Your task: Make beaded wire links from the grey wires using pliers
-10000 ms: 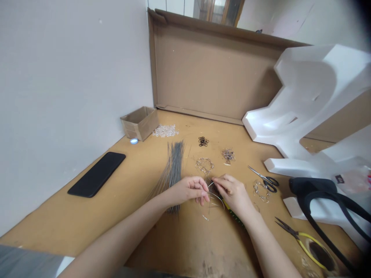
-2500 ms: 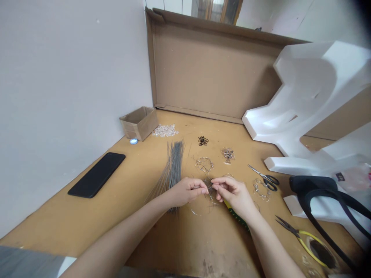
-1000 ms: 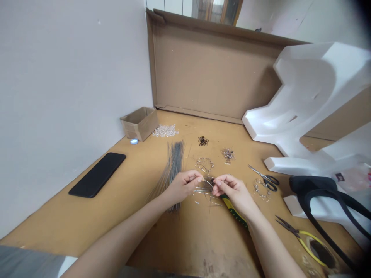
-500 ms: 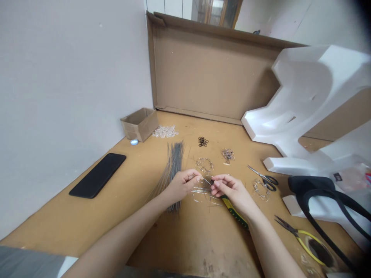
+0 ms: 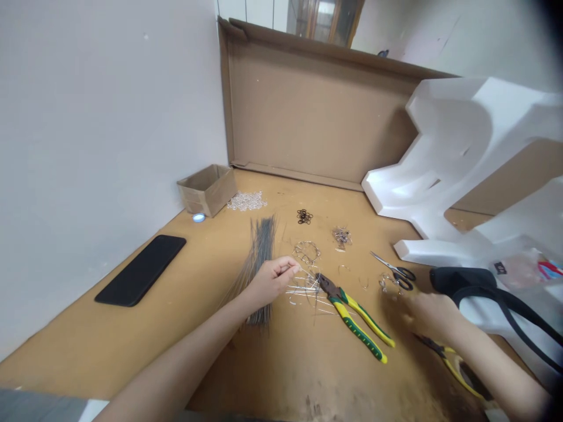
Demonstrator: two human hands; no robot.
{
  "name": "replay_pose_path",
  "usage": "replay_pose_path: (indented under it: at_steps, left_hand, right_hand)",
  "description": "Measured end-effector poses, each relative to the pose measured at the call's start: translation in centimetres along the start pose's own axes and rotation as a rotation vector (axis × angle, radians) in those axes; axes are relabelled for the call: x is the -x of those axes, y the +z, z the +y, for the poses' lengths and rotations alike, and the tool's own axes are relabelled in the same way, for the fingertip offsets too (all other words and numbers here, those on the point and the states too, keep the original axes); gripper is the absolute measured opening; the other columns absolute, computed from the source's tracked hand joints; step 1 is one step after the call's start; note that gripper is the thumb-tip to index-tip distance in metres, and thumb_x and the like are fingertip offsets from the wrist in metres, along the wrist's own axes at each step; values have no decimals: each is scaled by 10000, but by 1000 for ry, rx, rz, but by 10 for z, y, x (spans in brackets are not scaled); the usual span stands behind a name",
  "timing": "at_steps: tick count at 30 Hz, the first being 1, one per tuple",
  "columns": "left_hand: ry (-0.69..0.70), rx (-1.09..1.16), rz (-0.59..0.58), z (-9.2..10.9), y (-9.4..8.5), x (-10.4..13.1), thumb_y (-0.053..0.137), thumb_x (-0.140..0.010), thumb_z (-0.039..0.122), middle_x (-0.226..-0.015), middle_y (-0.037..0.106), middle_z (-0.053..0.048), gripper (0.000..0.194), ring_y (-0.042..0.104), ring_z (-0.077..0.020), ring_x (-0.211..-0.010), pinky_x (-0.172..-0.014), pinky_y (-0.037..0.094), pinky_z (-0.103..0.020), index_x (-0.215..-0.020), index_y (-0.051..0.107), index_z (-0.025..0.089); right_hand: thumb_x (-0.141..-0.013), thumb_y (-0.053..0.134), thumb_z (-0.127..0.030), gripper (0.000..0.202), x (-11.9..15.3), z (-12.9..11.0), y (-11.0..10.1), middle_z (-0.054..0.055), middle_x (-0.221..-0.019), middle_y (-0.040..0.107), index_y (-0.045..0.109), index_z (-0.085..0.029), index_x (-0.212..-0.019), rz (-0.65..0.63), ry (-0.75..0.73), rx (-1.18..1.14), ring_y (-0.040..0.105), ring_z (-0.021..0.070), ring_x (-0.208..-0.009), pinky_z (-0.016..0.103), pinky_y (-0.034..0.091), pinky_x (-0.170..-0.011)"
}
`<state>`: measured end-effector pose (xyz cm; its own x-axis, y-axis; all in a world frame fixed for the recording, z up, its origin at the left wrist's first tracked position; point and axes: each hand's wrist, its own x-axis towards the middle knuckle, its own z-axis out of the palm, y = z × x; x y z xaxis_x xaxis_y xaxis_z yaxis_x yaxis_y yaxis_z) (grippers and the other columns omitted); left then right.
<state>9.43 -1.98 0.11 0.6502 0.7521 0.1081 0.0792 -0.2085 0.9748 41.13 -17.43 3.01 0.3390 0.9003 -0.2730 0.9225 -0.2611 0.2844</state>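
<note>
My left hand (image 5: 277, 276) is closed in a pinch on a thin metal wire (image 5: 308, 272), just right of a bundle of straight grey wires (image 5: 263, 246). Motion smears my right hand (image 5: 424, 313), so its fingers are unclear. It hovers over the right side of the table, above the yellow-handled long-nose pliers (image 5: 457, 369) and beside a wire ring with clear beads (image 5: 389, 283). Green-and-yellow combination pliers (image 5: 352, 319) lie between the hands, jaws toward the left. Loose cut wires (image 5: 303, 290) are scattered by their jaws.
Black-handled scissors (image 5: 398, 272) lie near the right hand. Further back are a wire ring (image 5: 307, 253), black rings (image 5: 304, 217), small metal pieces (image 5: 342, 236) and clear beads (image 5: 247, 201) beside a cardboard box (image 5: 206, 190). A black phone (image 5: 141, 269) lies left; white foam (image 5: 422, 205) stands right.
My right hand has left the wire and swung right, toward the long-nose pliers, uncovering the combination pliers. My left hand stays in nearly the same place with the wire.
</note>
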Motion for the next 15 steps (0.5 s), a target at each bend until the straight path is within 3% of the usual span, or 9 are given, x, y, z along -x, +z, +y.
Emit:
replay_pose_path:
  at_steps: [2, 5, 8, 10, 15]
  left_hand:
    - [-5, 25, -4, 0, 0, 0, 440, -811, 367, -457, 294, 84, 236, 269, -50, -408, -418, 216, -172, -759, 522, 152]
    - [-21, 55, -5, 1, 1, 0, 454, -801, 380, -449, 308, 87, 246, 272, -49, -400, -413, 226, -170, -757, 520, 147]
    - [-29, 97, -6, 3, 2, 0, 461, -799, 383, -446, 306, 91, 247, 272, -45, -393, -407, 228, -168, -757, 517, 146]
    - [-29, 131, -6, 3, 1, 0, 467, -797, 386, -443, 304, 93, 247, 272, -43, -387, -401, 223, -166, -764, 517, 146]
    - [-76, 214, 1, 4, -3, -1, 478, -792, 395, -373, 302, 109, 256, 251, -41, -335, -387, 222, -166, -792, 521, 143]
  right_hand:
    - [-594, 541, -79, 138, 10, 10, 17, 186, -743, 650, 656, -135, -648, -76, 16, 103, 628, 330, -719, 325, 377, -531]
    - [-583, 511, -51, 170, 15, 13, 28, 178, -730, 657, 645, -137, -642, -82, 0, 87, 625, 337, -749, 337, 375, -555]
    - [-563, 535, -121, 105, 5, 12, 20, 142, -682, 650, 609, -158, -628, -43, -40, 18, 615, 329, -717, 334, 363, -553]
    - [-614, 524, -206, 86, -5, 13, 9, 87, -645, 636, 584, -180, -668, -16, -53, -62, 607, 265, -625, 310, 366, -532]
    - [-717, 511, -315, 150, -25, 0, -27, 28, -701, 616, 531, -190, -796, 233, -152, -868, 571, 171, -640, 276, 422, -627]
